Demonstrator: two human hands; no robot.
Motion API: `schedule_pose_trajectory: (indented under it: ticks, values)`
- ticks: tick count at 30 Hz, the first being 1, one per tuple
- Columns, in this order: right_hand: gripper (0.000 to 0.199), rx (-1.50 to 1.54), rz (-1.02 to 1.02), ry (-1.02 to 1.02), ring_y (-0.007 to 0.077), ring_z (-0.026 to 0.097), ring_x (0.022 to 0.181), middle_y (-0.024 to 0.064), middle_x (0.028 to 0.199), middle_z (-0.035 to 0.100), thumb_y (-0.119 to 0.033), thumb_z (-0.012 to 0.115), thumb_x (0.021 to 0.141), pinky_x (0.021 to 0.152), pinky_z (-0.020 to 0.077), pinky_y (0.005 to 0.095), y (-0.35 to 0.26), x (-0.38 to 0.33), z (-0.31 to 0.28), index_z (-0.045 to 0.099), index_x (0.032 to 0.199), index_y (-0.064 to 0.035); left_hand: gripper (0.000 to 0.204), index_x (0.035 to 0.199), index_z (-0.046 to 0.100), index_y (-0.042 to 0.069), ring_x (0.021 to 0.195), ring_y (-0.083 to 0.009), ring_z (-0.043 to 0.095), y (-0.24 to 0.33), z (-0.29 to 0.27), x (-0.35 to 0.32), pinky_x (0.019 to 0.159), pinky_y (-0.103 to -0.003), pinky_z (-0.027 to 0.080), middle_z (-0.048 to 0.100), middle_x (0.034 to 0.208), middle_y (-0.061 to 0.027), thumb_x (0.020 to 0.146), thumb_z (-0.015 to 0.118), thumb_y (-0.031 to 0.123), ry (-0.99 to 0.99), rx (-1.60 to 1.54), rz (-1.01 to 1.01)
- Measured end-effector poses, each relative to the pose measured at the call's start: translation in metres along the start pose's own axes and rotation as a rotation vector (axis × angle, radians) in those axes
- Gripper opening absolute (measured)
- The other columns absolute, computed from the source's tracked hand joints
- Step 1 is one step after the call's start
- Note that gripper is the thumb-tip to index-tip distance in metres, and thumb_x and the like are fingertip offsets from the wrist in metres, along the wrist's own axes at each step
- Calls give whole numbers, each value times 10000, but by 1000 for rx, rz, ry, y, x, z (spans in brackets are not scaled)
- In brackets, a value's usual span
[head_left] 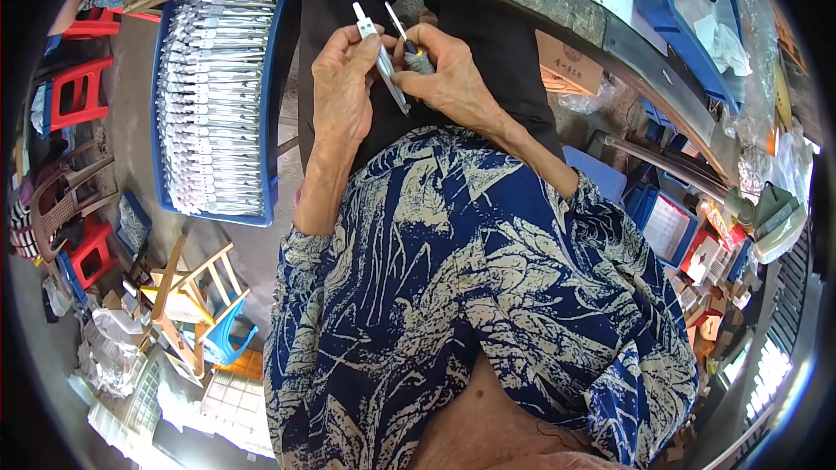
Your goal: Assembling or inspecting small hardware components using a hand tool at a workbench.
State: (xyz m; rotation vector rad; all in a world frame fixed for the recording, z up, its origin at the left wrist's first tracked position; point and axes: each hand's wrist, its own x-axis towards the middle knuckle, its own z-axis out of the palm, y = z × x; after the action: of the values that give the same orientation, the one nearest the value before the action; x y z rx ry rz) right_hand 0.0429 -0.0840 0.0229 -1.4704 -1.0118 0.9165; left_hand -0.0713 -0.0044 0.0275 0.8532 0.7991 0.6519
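My left hand (342, 87) is closed round a drawing compass (367, 28) with a white head and metal legs. The head points up past my fingertips, and the legs slant down toward my right hand. In my right hand (453, 74) is a screwdriver (421, 62) with a grey, wrapped-looking handle and a thin shaft pointing up and left. My right thumb lies close to the compass legs; whether it touches them I cannot tell. Both hands are over my lap, just in front of the workbench edge.
Rows of similar compasses fill a blue tray (272, 165) at my left. The worn wooden workbench (557, 13) curves across the front, with another blue tray (662, 26) on its right. Red stools (83, 96) and a wooden chair (187, 296) stand farther left. A cardboard box (570, 65) sits under the bench.
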Motion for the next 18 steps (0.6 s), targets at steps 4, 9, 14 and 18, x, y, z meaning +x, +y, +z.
schedule_pose_trajectory:
  ticks: [4,9,14,18]
  values:
    - [185,48,52,16,126,456,645,50,692,492,-64,613,660,596,411,267,-3,0,-2,516,801,6,177,1000,555,-13,751,-110,560,0,-7,-7,699,-231,450,603,851,-62,828,552,27,-89,188,-15]
    - [189,11,-5,14,124,463,651,53,700,498,-61,613,671,594,407,260,4,1,-3,513,819,0,73,877,574,8,673,-74,494,-4,-10,-12,632,-203,401,582,771,-32,810,575,37,-117,356,0]
    - [188,-7,-15,0,119,464,634,49,694,498,-53,607,672,575,407,258,4,0,-2,509,823,2,94,740,552,-20,571,-52,405,-13,-15,-12,505,-220,331,500,612,-2,801,579,46,-58,592,83]
    - [179,19,-5,-8,113,465,616,47,684,503,-51,606,668,557,407,256,8,-1,-1,510,808,2,124,724,534,-22,570,-58,392,-15,-17,-14,500,-235,322,492,606,-8,804,575,63,-63,617,75]
